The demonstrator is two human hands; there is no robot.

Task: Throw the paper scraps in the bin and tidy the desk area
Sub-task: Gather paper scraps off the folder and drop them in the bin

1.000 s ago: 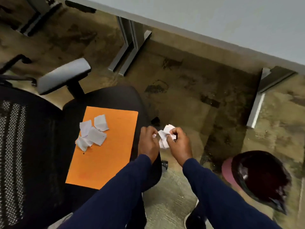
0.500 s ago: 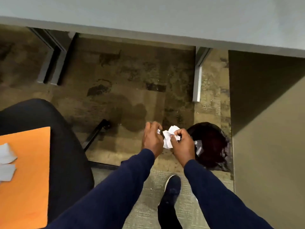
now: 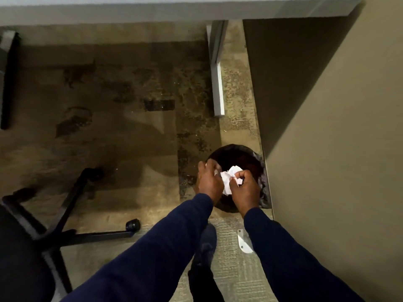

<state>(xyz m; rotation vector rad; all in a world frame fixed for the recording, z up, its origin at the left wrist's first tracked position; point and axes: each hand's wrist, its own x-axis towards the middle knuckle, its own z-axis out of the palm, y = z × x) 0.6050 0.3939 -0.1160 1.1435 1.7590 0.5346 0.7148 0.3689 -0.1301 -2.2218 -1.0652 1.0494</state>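
Note:
A small bunch of white paper scraps (image 3: 229,177) sits between my two hands, directly over the mouth of a round dark bin (image 3: 239,156) lined with a black bag on the floor. My right hand (image 3: 245,190) is pinched shut on the scraps from the right. My left hand (image 3: 209,182) touches them from the left, with its fingers curled around their edge. Both hands cover the near part of the bin's opening.
A beige partition (image 3: 327,138) stands just right of the bin. The grey desk edge (image 3: 152,12) runs along the top, with a desk leg (image 3: 217,88) behind the bin. The black chair base with castors (image 3: 91,216) is at the lower left. My shoe (image 3: 205,247) is below the hands.
The view has swung right, so the chair seat and orange folder have left the frame. Both hands have carried the scraps from beside the bin to right above its opening.

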